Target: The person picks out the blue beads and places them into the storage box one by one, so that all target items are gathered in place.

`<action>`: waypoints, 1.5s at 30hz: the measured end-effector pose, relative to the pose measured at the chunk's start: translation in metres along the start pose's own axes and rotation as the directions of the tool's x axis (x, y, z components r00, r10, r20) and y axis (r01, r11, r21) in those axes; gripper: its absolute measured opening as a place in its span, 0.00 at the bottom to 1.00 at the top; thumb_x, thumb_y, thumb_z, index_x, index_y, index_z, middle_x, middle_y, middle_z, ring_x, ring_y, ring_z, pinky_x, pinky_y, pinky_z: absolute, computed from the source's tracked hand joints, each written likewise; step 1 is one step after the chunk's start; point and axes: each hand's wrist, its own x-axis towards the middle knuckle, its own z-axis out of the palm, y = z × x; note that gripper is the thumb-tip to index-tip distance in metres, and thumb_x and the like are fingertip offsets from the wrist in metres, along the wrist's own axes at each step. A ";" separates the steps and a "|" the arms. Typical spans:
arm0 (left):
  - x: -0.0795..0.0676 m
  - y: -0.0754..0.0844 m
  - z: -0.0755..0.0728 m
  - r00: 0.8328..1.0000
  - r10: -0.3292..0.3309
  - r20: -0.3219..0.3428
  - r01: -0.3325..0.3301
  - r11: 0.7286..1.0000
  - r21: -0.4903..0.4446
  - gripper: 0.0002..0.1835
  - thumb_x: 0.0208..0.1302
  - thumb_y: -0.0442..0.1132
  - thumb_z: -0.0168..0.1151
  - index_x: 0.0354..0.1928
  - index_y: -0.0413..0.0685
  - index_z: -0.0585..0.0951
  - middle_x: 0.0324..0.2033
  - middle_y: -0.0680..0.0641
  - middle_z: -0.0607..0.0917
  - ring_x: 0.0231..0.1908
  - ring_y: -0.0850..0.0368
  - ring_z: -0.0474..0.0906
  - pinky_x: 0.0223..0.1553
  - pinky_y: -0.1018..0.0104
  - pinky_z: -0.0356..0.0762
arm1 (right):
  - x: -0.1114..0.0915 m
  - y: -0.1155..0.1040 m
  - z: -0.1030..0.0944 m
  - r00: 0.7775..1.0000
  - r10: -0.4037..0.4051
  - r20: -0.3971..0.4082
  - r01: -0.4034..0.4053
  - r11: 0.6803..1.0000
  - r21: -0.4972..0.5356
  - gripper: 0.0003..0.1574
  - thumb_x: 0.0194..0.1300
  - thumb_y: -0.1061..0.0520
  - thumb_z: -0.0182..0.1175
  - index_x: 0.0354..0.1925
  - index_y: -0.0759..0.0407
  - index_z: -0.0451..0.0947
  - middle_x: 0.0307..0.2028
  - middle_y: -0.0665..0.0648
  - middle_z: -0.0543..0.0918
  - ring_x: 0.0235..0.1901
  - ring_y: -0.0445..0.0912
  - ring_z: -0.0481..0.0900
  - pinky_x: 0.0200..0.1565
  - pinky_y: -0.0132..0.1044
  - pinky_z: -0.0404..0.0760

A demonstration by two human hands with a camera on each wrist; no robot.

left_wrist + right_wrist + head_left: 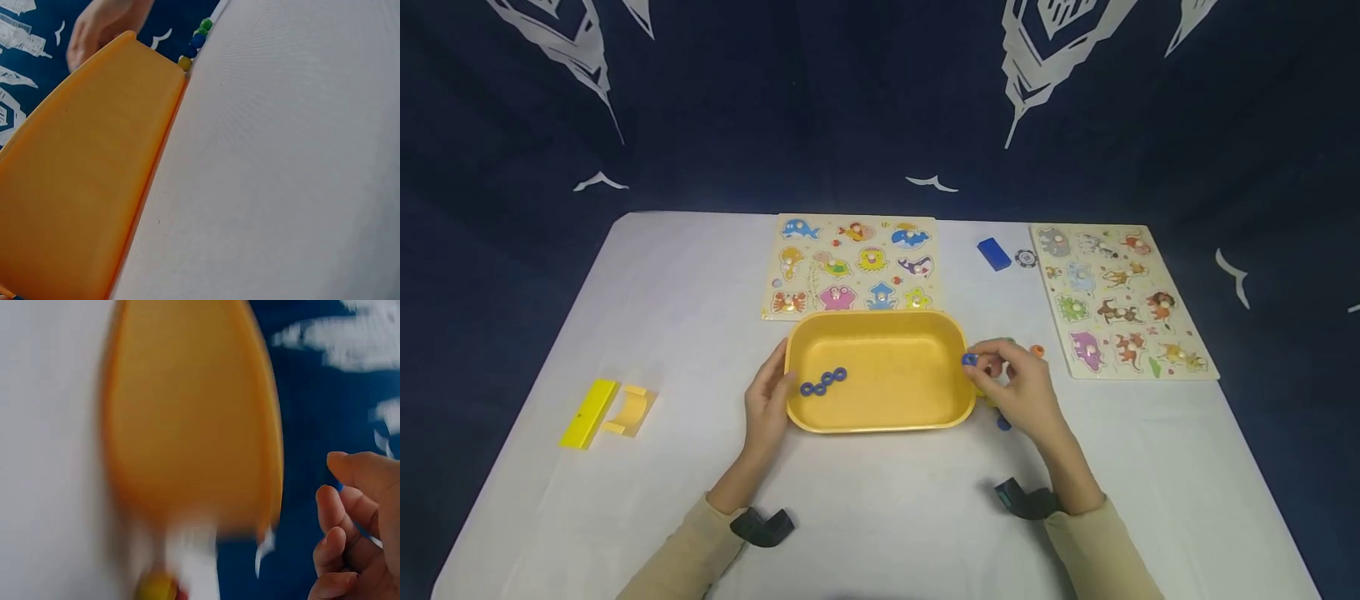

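Note:
A yellow tray (887,375) stands at the middle of the table, with several blue ring beads (823,381) lying in its left part. My left hand (765,408) grips the tray's left end, thumb at the rim and fingers along the outside. Between thumb and index finger, my right hand (1026,392) pinches one blue ring bead (970,359) right at the tray's right rim. Loose coloured beads, among them an orange one (1037,351) and a blue one (1003,424), lie around and under that hand, which partly hides them. The left wrist view shows a yellow bead (185,64) beyond the tray.
Behind the tray lies a sea-animal puzzle board (770,310); a land-animal puzzle board (1056,287) lies at the right. Between them are a blue block (994,254) and a patterned round disc (1026,258). A yellow block (590,414) and an arched block (632,411) lie at the left.

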 end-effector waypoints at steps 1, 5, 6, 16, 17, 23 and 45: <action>0.000 0.000 0.000 1.000 0.000 -0.002 0.000 1.000 -0.003 0.24 0.62 0.27 0.45 0.62 0.37 0.62 0.61 0.42 0.65 0.57 0.45 0.65 0.54 0.77 0.69 | 0.009 -0.010 0.005 0.999 -0.023 0.042 0.023 1.000 0.005 0.12 0.51 0.56 0.65 0.36 0.55 0.77 0.22 0.47 0.74 0.23 0.41 0.65 0.20 0.28 0.62; 0.001 0.000 0.000 1.000 0.003 -0.010 -0.003 1.000 -0.016 0.24 0.62 0.26 0.45 0.61 0.36 0.62 0.60 0.40 0.66 0.54 0.41 0.66 0.52 0.78 0.71 | 0.035 -0.031 0.038 0.974 -0.059 0.219 0.063 0.998 -0.011 0.09 0.54 0.52 0.63 0.35 0.52 0.77 0.22 0.44 0.74 0.21 0.39 0.66 0.21 0.27 0.66; 0.002 0.000 0.000 1.000 0.001 -0.012 -0.002 1.000 -0.018 0.24 0.62 0.26 0.45 0.61 0.36 0.63 0.60 0.40 0.66 0.54 0.41 0.67 0.52 0.78 0.71 | 0.039 -0.036 0.046 0.963 -0.044 0.267 0.056 0.998 -0.036 0.09 0.54 0.51 0.62 0.34 0.51 0.77 0.22 0.42 0.74 0.21 0.38 0.67 0.22 0.27 0.67; 0.001 0.003 0.000 1.000 -0.003 -0.012 0.002 1.000 -0.004 0.24 0.61 0.26 0.45 0.61 0.35 0.63 0.60 0.40 0.66 0.55 0.42 0.67 0.53 0.78 0.70 | 0.055 -0.062 0.110 0.841 0.022 0.541 0.144 0.954 -0.262 0.09 0.51 0.48 0.63 0.32 0.49 0.77 0.16 0.42 0.71 0.21 0.37 0.68 0.20 0.28 0.67; 0.001 0.003 0.000 1.000 0.000 -0.009 0.000 1.000 -0.002 0.24 0.61 0.25 0.45 0.61 0.35 0.63 0.60 0.40 0.66 0.55 0.42 0.67 0.53 0.78 0.70 | 0.056 -0.064 0.113 0.834 0.024 0.551 0.151 0.951 -0.270 0.09 0.51 0.48 0.63 0.31 0.49 0.77 0.16 0.42 0.70 0.20 0.37 0.68 0.19 0.28 0.66; 0.002 0.005 0.000 1.000 0.004 -0.002 -0.004 1.000 0.006 0.24 0.62 0.26 0.45 0.61 0.36 0.63 0.60 0.40 0.66 0.55 0.42 0.66 0.52 0.79 0.70 | 0.059 -0.069 0.127 0.811 0.015 0.585 0.183 0.943 -0.277 0.11 0.53 0.49 0.62 0.35 0.52 0.77 0.16 0.44 0.71 0.20 0.38 0.69 0.19 0.27 0.68; 0.004 -0.015 -0.001 0.999 -0.042 -0.018 0.042 0.999 -0.006 0.25 0.62 0.29 0.46 0.62 0.46 0.64 0.61 0.48 0.67 0.57 0.52 0.66 0.54 0.77 0.69 | -0.033 0.011 -0.009 0.996 -0.029 -0.089 0.026 0.999 -0.035 0.23 0.41 0.59 0.71 0.40 0.55 0.79 0.29 0.52 0.80 0.35 0.42 0.68 0.36 0.34 0.69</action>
